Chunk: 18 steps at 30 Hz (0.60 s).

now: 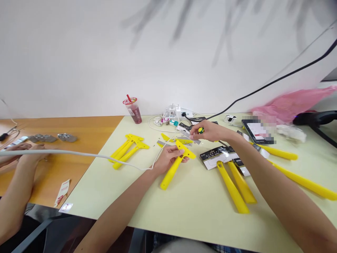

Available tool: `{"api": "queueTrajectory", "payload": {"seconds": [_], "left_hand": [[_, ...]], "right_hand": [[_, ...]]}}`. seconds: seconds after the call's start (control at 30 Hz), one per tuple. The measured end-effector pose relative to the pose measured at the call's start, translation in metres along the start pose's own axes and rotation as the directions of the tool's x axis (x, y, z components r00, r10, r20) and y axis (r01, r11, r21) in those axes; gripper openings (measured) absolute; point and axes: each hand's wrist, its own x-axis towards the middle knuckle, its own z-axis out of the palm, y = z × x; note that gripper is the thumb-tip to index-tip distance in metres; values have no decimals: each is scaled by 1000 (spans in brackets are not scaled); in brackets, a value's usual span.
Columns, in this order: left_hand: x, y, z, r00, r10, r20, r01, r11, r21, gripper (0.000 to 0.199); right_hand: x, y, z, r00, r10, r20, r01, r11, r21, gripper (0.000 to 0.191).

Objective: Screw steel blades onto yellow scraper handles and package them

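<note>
My left hand [168, 160] grips a yellow plastic T-shaped piece [173, 168] near its crossbar, with the long stem pointing down toward me. My right hand [210, 131] is closed around a small screwdriver [200, 130] with a yellow and green handle, just above the far end of the yellow piece. A flat grey metal strip [190, 136] lies right under the fingers of my right hand. I cannot tell whether that hand touches it. Small yellow parts [168, 139] lie close by on the pale yellow table [189, 211].
Several yellow T-pieces [129, 149] lie left of my hands, and long yellow bars [233, 186] lie right. Also present are black-and-white packaging cards [217, 157], a power strip [179, 114], a drink cup [133, 110] and a pink bag [292, 105]. A co-worker's hands [26, 154] rest on the orange table [86, 140].
</note>
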Motion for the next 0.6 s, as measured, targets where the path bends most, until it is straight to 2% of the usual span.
{"api": "queueTrajectory", "payload": {"seconds": [0.13, 0.27, 0.6], "left_hand": [[-3, -2, 3, 997, -64, 35, 63, 997, 45, 49], [-4, -2, 3, 996, -81, 38, 79, 995, 56, 48], [-5, 0, 4, 996, -84, 43, 80, 994, 70, 49]], "right_hand": [[4, 6, 1, 996, -68, 57, 66, 997, 39, 45], [9, 15, 5, 986, -135, 94, 131, 990, 49, 45], [9, 13, 11, 970, -232, 77, 232, 973, 6, 49]]}}
